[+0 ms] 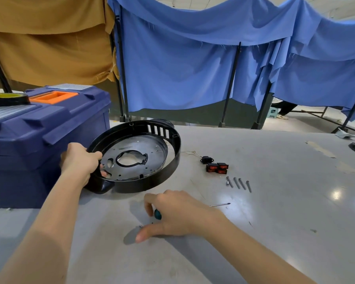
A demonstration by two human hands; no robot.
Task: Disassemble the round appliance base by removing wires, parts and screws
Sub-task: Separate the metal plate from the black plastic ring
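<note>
Head-cam view over a grey counter. The round appliance base, a black plastic ring w/ a grey metal plate inside, sits at the counter's left, just beside a blue toolbox. It looks tipped toward the viewer.

The left hand grips the base's left rim, fingers curled over the edge. The right hand rests on the counter nearer the viewer, fingers wrapped round a screwdriver w/ a teal handle, shaft pointing right. Its thumb stretches toward a tiny screw lying loose by the hand.

Parts already out, to the right of the base: a black socket, red switches, four long screws in a row, and a thin wire.

Handling, as a judgement: the base is prob. light & stiff, since one hand props it by the rim. The glossy plastic may be slick, so a wrap-over rim grip suits it best. The vent slots at the back & the plate's cut-outs look like weak or sharp spots, so avoid pulling there. The tiny screw would roll easily; pinch it, don't sweep it.
</note>
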